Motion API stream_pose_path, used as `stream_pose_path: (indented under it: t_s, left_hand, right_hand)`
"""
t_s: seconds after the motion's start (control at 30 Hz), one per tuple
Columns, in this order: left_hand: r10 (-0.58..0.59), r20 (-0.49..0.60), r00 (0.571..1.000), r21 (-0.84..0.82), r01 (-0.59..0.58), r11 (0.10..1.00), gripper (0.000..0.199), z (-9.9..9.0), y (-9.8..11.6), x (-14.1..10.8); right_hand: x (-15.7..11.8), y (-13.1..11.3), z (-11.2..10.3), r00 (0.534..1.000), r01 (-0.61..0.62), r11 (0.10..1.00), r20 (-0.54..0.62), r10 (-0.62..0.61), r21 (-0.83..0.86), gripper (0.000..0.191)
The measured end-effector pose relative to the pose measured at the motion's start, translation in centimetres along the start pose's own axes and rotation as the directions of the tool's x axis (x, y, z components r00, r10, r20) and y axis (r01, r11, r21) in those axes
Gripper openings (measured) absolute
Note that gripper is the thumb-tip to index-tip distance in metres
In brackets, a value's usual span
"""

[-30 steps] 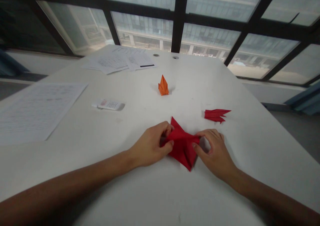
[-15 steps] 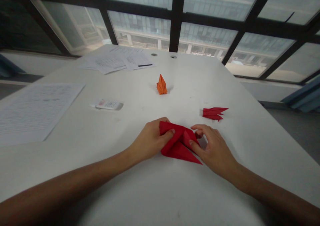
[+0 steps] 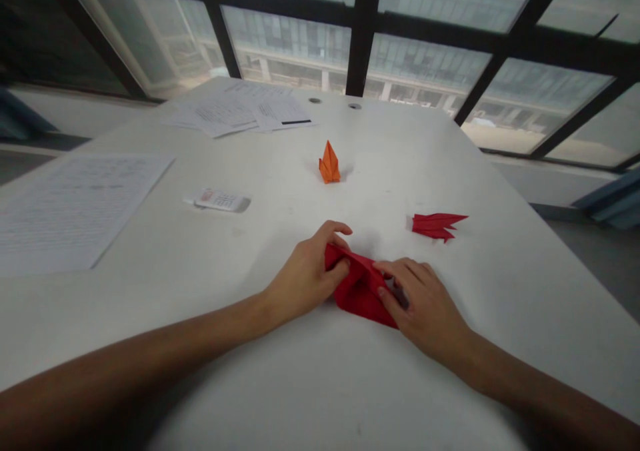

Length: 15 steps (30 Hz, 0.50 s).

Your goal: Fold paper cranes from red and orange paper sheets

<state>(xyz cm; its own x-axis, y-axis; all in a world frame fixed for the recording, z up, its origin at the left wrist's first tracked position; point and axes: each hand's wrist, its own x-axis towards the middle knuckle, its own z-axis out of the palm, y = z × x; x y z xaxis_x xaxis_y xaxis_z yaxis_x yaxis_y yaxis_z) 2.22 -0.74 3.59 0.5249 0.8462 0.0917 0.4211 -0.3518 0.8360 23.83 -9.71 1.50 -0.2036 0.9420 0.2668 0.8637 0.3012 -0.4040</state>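
Note:
Between my two hands is a sheet of red folded paper [image 3: 361, 299], its upper layer lifted so that a dark hollow shows in the middle. My left hand [image 3: 316, 264] grips its left end, thumb on the near side, with one finger stretched out above it. At the right end, the thumb and fingers of my right hand [image 3: 415, 298] pinch the paper and partly hide it. A smaller red folded paper piece [image 3: 434, 225] with pointed tips lies beyond my right hand. Farther off stands an orange folded paper piece [image 3: 329, 164].
A white tube [image 3: 220, 200] lies left of centre on the white table [image 3: 280, 384]. A printed sheet [image 3: 85, 204] rests at the left, and several overlapping papers [image 3: 230, 110] lie at the far left. Dark-framed windows [image 3: 356, 51] rise behind the table.
The red paper's upper layer has been raised and opened into a hollow. My right hand has shifted its hold, and a left finger has lifted off. The whole view has moved slightly.

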Motion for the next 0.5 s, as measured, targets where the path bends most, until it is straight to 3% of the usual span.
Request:
stream_pose_path:
  t_s: [0.07, 0.17, 0.27, 0.33, 0.4, 0.43, 0.5]
  left_hand:
    - [-0.038, 0.014, 0.999, -0.046, 0.039, 0.998, 0.033, 0.1, -0.4, 0.2]
    - [-0.075, 0.041, 0.996, -0.122, 0.080, 0.989, 0.031, 0.0, -0.9, 0.3]
    - [0.081, 0.137, 0.987, -0.184, -0.055, 0.981, 0.043, -0.3, -0.9, -0.2]
    - [0.271, 0.250, 0.929, -0.099, -0.254, 0.962, 0.046, -0.5, -0.8, -0.7]
    - [0.415, 0.382, 0.825, 0.044, -0.465, 0.884, 0.041, -0.4, -0.7, -1.3]
    - [0.456, 0.426, 0.781, 0.105, -0.543, 0.833, 0.040, -0.2, -0.8, -1.5]
    - [0.489, 0.465, 0.738, 0.208, -0.628, 0.750, 0.041, 0.2, -1.0, -1.7]
  right_hand:
    - [-0.1, 0.1, 0.2, 0.999, 0.035, 0.999, -0.014, -0.036, -0.013, 0.029]
    - [-0.1, 0.3, 0.3, 0.999, -0.005, 1.000, -0.032, 0.005, 0.006, 0.026]
    - [0.1, 0.8, 0.1, 0.992, -0.094, 0.991, -0.071, 0.100, 0.090, 0.032]
    - [0.2, 1.3, 0.0, 0.986, -0.100, 0.979, -0.118, 0.122, 0.179, 0.041]
    - [0.3, 2.0, -0.2, 0.977, -0.072, 0.959, -0.174, 0.123, 0.273, 0.046]
    - [0.3, 2.4, -0.3, 0.971, -0.059, 0.945, -0.200, 0.129, 0.322, 0.045]
    - [0.4, 3.0, -0.5, 0.957, -0.063, 0.906, -0.231, 0.174, 0.419, 0.042]
